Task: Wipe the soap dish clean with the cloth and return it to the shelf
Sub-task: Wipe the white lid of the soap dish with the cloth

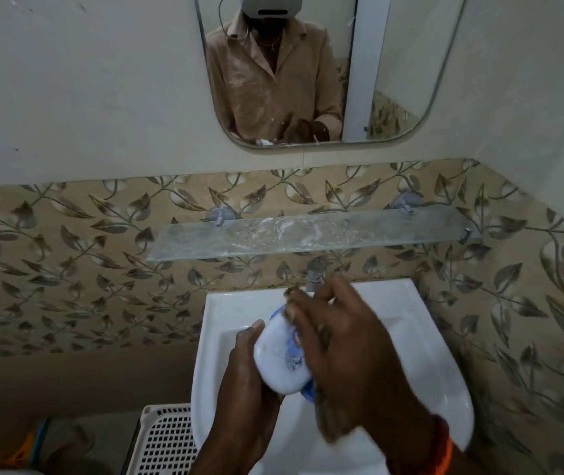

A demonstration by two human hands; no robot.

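I've got the soap dish (282, 358) over the sink (421, 337), left hand (246, 378) cupped around its edge, right hand (338, 351) pressed on top; can't spot the cloth. Looks light, stiff plastic, probably slick, so grip the rim. Shelf (308, 236) waits above.

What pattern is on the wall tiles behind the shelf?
Brown leafy vines on beige wall tiles, in the head view.
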